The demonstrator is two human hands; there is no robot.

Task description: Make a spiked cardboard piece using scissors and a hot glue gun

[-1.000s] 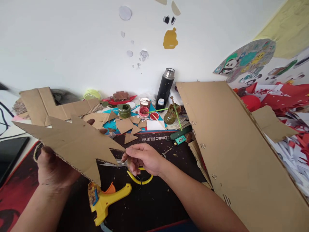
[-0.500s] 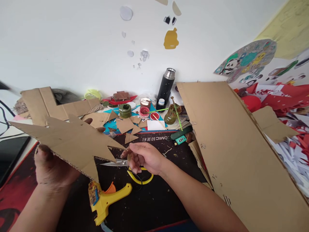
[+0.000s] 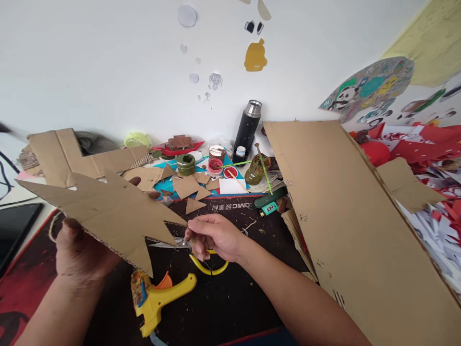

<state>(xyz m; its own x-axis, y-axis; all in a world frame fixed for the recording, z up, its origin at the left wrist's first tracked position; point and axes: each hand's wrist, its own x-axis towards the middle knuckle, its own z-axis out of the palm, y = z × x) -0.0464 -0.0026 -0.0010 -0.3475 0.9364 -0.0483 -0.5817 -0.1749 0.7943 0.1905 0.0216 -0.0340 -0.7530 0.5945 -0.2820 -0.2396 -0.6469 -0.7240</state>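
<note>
Between hands: cardboard cutout [image 3: 104, 216], left hand [image 3: 81, 252] gripping, scissors [image 3: 190, 250] in right hand [image 3: 216, 236]

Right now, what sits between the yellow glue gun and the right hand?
Head view: the scissors, blades by the jagged cardboard cutout, yellow handles under the right hand. The glue gun lies below them on the dark mat.

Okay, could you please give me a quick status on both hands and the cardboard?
Left hand grips cardboard cutout, held up. Right hand on yellow scissors, blades at its edge. Glue gun lies below.
</note>
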